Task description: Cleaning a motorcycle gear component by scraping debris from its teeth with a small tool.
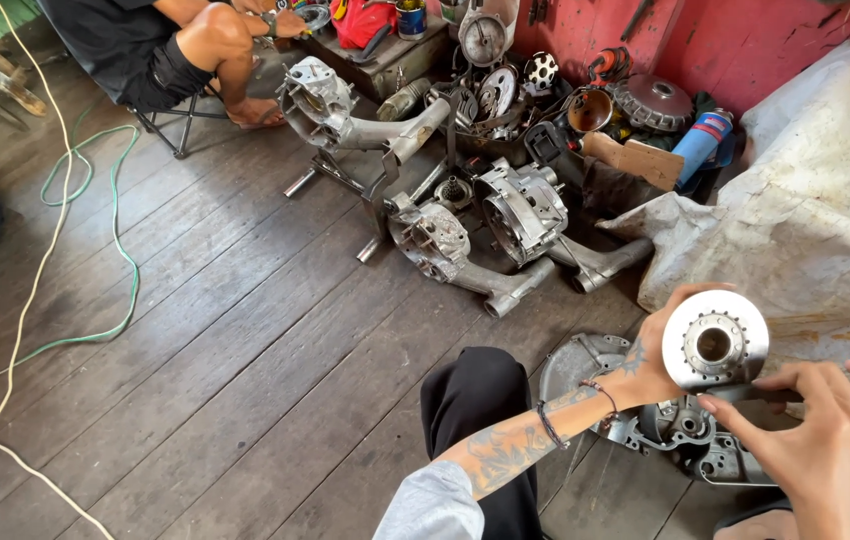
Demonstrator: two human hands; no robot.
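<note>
My left hand point(650, 365) holds a round silver metal disc point(716, 340) with a toothed hub and a centre hole, gripping it at its left rim. My right hand point(817, 435) reaches in from the lower right; its fingers touch the disc's lower edge and a thin dark tool or shaft under it. Below both hands an engine casing half point(680, 430) lies on the wooden floor. My knee in black trousers point(475, 395) is to the left.
Several grey engine casings point(505, 225) lie on the plank floor ahead, with a pile of metal parts and a blue can point(702, 143) by the red wall. A crumpled white sheet point(815, 210) is at right. Another person sits on a stool point(180, 60) at top left. Green and white cords point(95, 230) run across the left.
</note>
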